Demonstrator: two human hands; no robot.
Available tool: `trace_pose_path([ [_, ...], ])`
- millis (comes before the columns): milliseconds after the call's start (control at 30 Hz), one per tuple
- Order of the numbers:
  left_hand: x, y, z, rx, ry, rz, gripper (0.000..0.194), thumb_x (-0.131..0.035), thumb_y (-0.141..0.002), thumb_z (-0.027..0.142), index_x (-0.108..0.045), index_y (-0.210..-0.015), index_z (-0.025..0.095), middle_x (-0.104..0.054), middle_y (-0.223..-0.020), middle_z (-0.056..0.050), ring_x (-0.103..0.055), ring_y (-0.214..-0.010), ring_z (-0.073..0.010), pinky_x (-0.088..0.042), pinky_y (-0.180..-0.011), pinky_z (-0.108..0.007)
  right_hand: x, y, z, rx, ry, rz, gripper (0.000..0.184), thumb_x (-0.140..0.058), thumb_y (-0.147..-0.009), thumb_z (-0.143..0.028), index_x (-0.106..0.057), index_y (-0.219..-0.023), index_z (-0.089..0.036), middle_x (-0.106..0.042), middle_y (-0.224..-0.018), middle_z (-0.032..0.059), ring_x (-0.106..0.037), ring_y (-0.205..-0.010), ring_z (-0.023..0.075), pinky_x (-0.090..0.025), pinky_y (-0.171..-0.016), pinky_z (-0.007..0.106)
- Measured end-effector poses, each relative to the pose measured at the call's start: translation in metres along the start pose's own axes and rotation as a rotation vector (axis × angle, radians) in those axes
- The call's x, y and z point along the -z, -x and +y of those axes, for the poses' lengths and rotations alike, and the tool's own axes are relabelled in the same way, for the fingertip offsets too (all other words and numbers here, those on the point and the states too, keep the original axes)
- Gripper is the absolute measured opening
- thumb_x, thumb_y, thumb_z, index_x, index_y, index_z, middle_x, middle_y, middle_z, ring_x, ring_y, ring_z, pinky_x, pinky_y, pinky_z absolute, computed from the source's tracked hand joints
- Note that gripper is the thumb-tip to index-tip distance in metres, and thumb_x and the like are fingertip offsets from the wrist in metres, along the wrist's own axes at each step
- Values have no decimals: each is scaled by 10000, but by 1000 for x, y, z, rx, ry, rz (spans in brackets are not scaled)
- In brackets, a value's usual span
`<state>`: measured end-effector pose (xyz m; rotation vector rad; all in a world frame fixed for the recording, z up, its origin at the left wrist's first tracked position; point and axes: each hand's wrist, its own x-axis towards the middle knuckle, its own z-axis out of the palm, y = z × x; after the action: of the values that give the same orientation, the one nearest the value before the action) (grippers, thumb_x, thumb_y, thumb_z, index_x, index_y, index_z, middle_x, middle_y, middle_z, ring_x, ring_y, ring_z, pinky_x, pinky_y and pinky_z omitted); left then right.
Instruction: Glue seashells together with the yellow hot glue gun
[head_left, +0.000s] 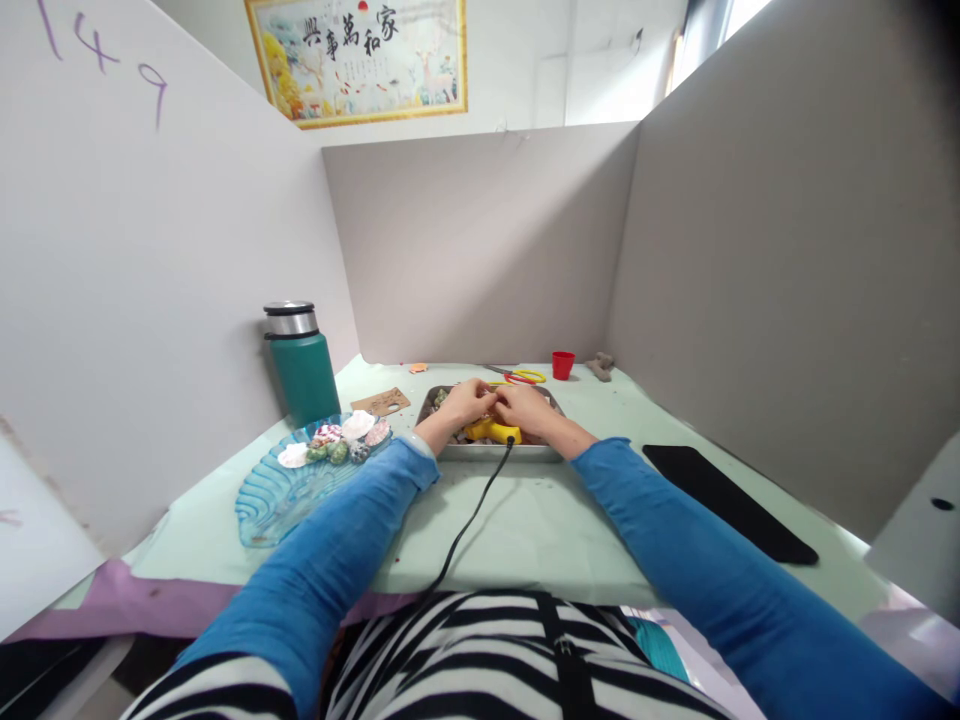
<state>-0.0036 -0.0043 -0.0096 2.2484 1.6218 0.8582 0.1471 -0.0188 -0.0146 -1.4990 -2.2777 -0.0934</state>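
- here, the left hand (469, 402) and right hand (525, 409) curl close together over the metal tray (501, 454); whether they grip anything, i cannot tell
- yellow corded tool (491, 432): in the tray, toward six o'clock

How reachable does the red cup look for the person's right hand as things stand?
Probably yes: the red cup stands beyond the tray, with nothing visible blocking the right hand, though its fingers are occupied over the tray.
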Motion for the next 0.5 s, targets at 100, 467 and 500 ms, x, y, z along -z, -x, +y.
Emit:
trace_pose_path([
  [100, 0, 0, 0, 11, -2, 2, 336, -566, -851, 359, -653, -1096, 146, -718, -1049, -87, -654, -962, -191, -494, -861, -269, 1, 1, -1, -1, 0, -2, 283, -446, -893, -283, -687, -1004, -186, -714, -1019, 81, -634, -883, 187, -387, -660, 251],
  [467, 2, 5, 7, 24, -32, 8, 352, -550, -860, 371, -646, -1113, 145, -711, -1068, -98, -648, -1001, -211, -489, -874, -280, 7, 5, -6, -34, 1, 2, 277, -461, -889, -290, -693, -1006, -195, -715, -1009, 81, -636, -886, 190, -397, -667, 247],
  [500, 2, 5, 8, 21, -34, 9, 356, -549, -861, 377, -645, -1114, 144, -710, -1069, -100, -648, -1000, -212, -489, -873, -281, 8, 5, -6, -32, -2, 5, 268, -464, -886, -283, -693, -994, -195, -717, -1000, 78, -637, -884, 189, -394, -663, 246],
])
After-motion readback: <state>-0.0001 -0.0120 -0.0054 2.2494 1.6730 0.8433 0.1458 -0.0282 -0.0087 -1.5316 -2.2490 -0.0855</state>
